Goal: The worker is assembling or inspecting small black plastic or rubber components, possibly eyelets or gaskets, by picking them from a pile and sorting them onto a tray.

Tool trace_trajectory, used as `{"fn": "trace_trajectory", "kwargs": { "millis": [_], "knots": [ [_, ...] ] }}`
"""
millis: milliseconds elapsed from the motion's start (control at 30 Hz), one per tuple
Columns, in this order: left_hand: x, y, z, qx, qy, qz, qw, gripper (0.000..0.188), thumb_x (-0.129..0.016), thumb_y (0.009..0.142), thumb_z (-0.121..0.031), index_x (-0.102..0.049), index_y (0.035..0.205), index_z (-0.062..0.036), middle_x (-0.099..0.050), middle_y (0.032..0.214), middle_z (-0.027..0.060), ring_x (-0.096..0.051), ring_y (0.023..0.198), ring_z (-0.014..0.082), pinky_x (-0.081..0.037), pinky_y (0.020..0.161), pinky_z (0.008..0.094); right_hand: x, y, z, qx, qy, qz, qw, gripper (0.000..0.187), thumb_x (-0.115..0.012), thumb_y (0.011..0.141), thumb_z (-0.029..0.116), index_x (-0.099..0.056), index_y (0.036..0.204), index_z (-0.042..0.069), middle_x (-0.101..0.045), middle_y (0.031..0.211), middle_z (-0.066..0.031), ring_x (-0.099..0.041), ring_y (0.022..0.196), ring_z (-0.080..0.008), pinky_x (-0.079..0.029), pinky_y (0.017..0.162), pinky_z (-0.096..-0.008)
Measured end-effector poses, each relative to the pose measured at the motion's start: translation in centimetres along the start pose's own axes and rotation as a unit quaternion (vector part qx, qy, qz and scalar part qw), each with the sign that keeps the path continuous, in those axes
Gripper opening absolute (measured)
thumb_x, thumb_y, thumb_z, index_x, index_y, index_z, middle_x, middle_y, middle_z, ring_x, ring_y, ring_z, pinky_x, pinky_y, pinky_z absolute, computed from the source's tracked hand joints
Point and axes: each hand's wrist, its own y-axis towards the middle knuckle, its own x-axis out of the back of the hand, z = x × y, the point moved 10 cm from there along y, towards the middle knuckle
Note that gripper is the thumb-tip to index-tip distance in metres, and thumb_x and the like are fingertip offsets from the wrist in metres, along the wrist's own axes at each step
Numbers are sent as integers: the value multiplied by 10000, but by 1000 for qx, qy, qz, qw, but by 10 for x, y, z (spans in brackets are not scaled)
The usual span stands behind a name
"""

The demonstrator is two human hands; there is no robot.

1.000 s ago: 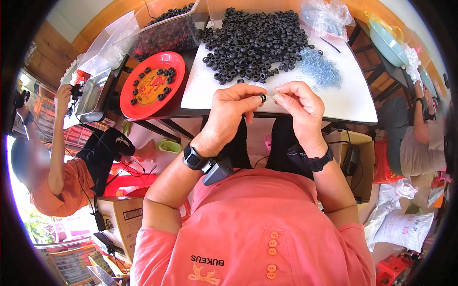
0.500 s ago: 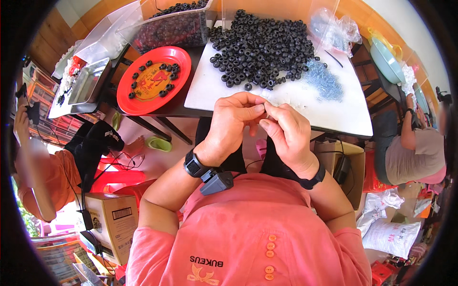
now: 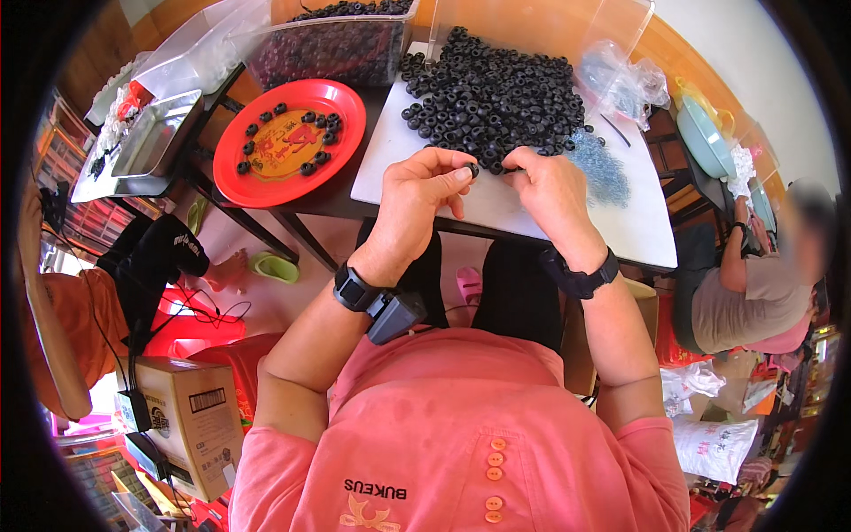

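1. Left hand (image 3: 415,193): grip's closed on one small black bead (image 3: 472,168), pinched between thumb and index finger above the near edge of the bench (image 3: 376,111).
2. Right hand (image 3: 553,197): fingers bent, tips right at the near side of the black bead pile (image 3: 501,93). Honestly can't tell if that grip's got anything in it.
3. Pile's sitting on a white board (image 3: 379,173), heaped toward the bench's far edge, with some tiny pale-blue bits (image 3: 603,173) just right of it.
4. Red plate (image 3: 229,177) is near the bench's left end, more black beads spaced around inside it.
5. Clear tub (image 3: 330,55) full of black beads, far left corner.
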Motion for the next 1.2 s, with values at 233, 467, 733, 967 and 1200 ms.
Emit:
{"fn": "trace_trajectory", "kwargs": {
  "millis": [233, 467, 733, 967, 1200],
  "knots": [
    [0, 0, 1, 3, 11, 7, 1000, 186, -622, 935, -32, -652, 1098, 50, -664, 911, 72, -608, 779, 122, -499, 634, 250, -13, 4, 0, -14, -71, 26, 997, 73, -672, 799, 140, -666, 850, 89, -683, 714, -172, -675, 692, -369, -505, 611, -482],
    [-4, -4, 1, 7, 28, 13, 1000, 188, -634, 927, -53, -664, 1095, 27, -666, 896, 65, -606, 734, 121, -496, 642, 243, -13, 3, -4, -17, -63, 59, 996, 108, -671, 801, 148, -651, 869, 67, -685, 745, -180, -675, 722, -374, -504, 635, -487],
    [-4, -4, 4, 16, 38, 12, 999, 183, -640, 924, -56, -672, 1083, 28, -669, 902, 67, -602, 728, 121, -493, 642, 245, 25, -38, -11, -47, 15, 50, 998, 85, -652, 813, 112, -622, 863, 51, -676, 767, -155, -666, 761, -359, -501, 660, -479],
    [-7, -6, -1, 0, 28, 12, 1000, 182, -636, 925, -47, -667, 1081, 40, -674, 919, 83, -614, 789, 136, -491, 657, 265, 27, -65, 9, 65, -137, -24, 988, 67, -622, 738, 21, -616, 796, 53, -559, 812, -109, -591, 803, -297, -453, 685, -409],
    [-6, -7, -1, -5, 50, 3, 999, 186, -639, 925, -43, -663, 1084, 49, -682, 939, 101, -619, 808, 146, -488, 657, 270, 28, -62, -9, 48, -101, -49, 993, 110, -608, 725, -11, -639, 801, 63, -590, 834, -93, -596, 817, -297, -445, 707, -416]
  ]
}}
